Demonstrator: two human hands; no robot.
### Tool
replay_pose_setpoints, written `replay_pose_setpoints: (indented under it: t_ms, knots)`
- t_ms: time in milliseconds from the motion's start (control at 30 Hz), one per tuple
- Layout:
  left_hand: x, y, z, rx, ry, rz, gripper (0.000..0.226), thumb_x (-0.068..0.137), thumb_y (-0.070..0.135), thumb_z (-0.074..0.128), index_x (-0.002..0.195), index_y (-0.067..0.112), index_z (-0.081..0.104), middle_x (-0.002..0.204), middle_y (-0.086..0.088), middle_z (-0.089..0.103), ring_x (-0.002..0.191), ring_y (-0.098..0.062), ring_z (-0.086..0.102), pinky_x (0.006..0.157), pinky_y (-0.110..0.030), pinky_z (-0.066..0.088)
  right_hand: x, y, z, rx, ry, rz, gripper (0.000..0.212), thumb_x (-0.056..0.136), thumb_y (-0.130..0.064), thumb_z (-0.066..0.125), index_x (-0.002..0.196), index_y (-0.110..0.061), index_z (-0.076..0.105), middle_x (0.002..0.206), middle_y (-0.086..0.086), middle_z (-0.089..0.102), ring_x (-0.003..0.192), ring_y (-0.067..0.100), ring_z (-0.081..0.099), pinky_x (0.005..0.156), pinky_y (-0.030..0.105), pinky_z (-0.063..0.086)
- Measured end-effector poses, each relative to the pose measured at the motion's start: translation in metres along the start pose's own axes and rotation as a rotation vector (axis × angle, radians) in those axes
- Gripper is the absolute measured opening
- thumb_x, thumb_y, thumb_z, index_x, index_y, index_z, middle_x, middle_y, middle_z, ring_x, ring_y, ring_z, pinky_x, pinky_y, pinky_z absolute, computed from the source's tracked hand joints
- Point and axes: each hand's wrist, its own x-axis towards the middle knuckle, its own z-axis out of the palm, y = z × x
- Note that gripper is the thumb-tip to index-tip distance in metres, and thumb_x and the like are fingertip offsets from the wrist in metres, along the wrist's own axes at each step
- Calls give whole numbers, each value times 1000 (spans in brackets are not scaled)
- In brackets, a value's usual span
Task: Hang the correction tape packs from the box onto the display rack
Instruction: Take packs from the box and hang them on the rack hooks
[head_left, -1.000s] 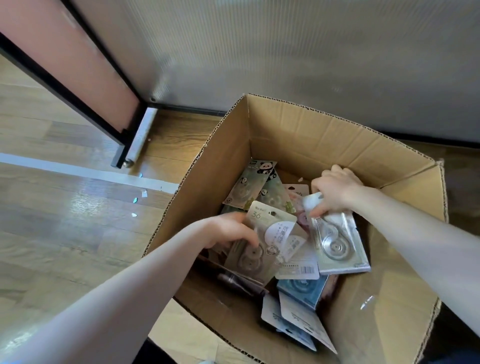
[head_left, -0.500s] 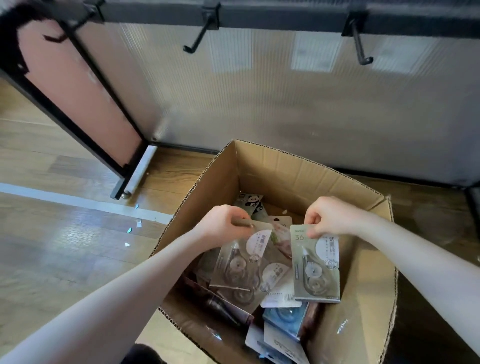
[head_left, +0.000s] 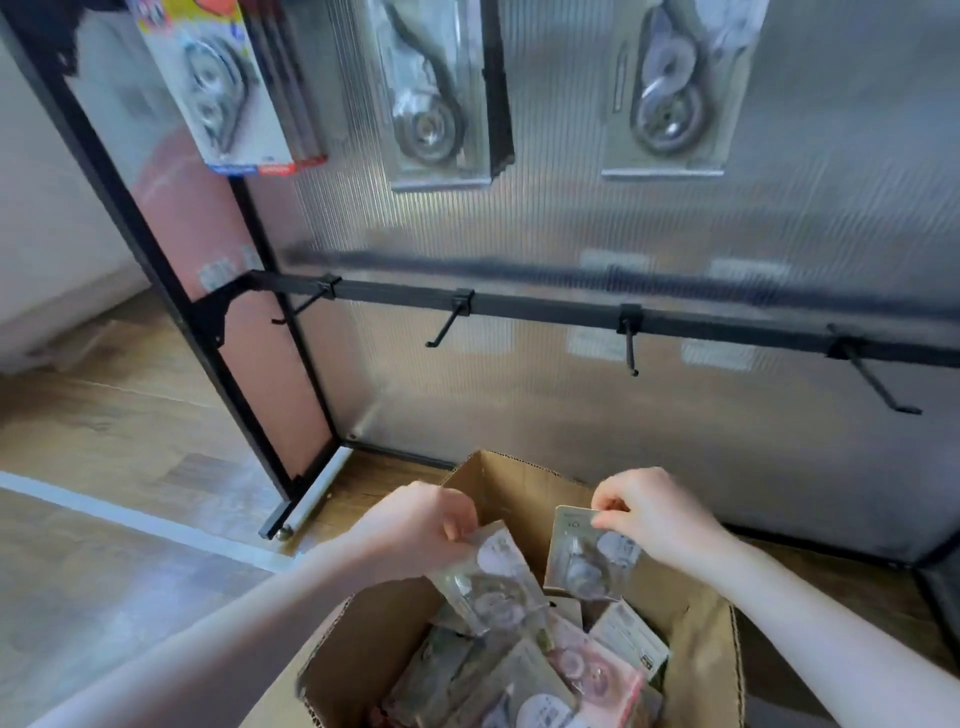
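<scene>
Filling most of what I can see is the display rack (head_left: 571, 234), a black metal frame with a ribbed, frosted back panel (head_left: 649, 426) standing on the wood floor (head_left: 104, 415). A black crossbar (head_left: 519, 304) runs across the rack's lower part, and four bare hooks jut from it: the far-left hook (head_left: 306, 306), the second hook (head_left: 447, 327), the third hook (head_left: 630, 343) and the far-right hook (head_left: 878, 382). Higher up, three hung packs dangle against the panel: a colourful one (head_left: 218, 88) on the left, a clear one (head_left: 436, 104) in the middle and another clear one (head_left: 670, 88) on the right.

Below the rack, just in front of its base, sits the open cardboard box (head_left: 696, 639) on the floor, with loose correction tape packs (head_left: 524, 686) heaped inside, lying at all angles and overlapping one another; a pinkish one (head_left: 597, 670) shows among them.

Both of the person's bare arms reach over the box. The left hand (head_left: 415, 525) has its fingers curled around the top edge of the left pack (head_left: 488, 577), which hangs tilted above the heap. The right hand (head_left: 654, 514) pinches the top corner of the right pack (head_left: 587, 556) between thumb and fingertips; this one hangs nearly upright, its card facing me, near the box's far wall. The two held packs are close together but apart, both lifted clear of the pile and well below the bare hooks. The picture is slightly blurred, so the print on the cards cannot be read.
</scene>
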Motion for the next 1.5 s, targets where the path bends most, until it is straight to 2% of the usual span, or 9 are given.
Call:
replay_pose_setpoints:
  t_ms: [100,200,333,467,533,767,933,1067,1500]
  knots:
    - [-7,8,-39,80,70,15,5,81,33,62,79,29,65,63,22,52,71,0,55,69,-19,50,-6,-16,-34,4,118,-67,13,90,-24,59,93,-17,69,91,-6,62,83,7,55,69,17,44]
    - [-14,18,-81,168,160,43,12,82,36,63,87,28,69,69,20,55,72,-2,55,68,-17,49,-11,-34,-66,-34,225,-135,12,90,-26,59,92,-19,68,86,-11,56,76,1,49,60,6,32]
    - [-24,24,-142,178,250,71,4,81,34,65,80,31,68,69,22,55,71,-1,57,69,-18,50,-15,-62,-115,-66,345,-164,9,86,-31,65,80,-24,68,76,-15,57,72,3,52,59,14,34]
    - [-33,25,-198,115,403,99,26,75,29,71,58,40,54,58,22,57,60,4,54,65,-17,47,-20,-92,-165,-30,459,-189,12,83,-29,68,71,-25,65,72,-13,60,70,3,54,62,21,42]
    - [-38,29,-223,83,464,137,31,73,26,73,56,43,52,60,32,57,61,7,54,61,-15,44,-21,-104,-186,-7,530,-202,12,82,-26,69,70,-24,66,68,-13,59,69,3,54,65,25,44]
    - [-50,56,-293,26,627,249,24,71,27,75,58,40,60,59,26,61,60,6,57,60,-9,44,-32,-136,-259,-19,758,-270,9,85,-23,65,82,-17,70,75,-12,63,73,-1,54,65,15,42]
    - [-46,71,-315,-65,642,274,18,72,24,77,62,32,65,58,20,63,55,7,54,55,-7,42,-33,-147,-299,-25,903,-304,8,85,-20,66,82,-14,71,74,-12,60,72,0,54,64,12,38]
    - [-40,80,-313,-71,631,319,21,73,20,76,62,33,63,56,25,61,54,8,54,54,-5,40,-23,-146,-317,-36,942,-281,10,86,-19,66,85,-11,71,81,-2,66,80,12,58,72,24,40]
    - [-21,94,-306,-64,605,318,12,73,19,76,68,26,68,58,20,61,56,7,54,56,-8,43,-1,-130,-335,21,856,-279,13,88,-13,61,93,-7,72,86,-3,65,85,10,57,79,24,40]
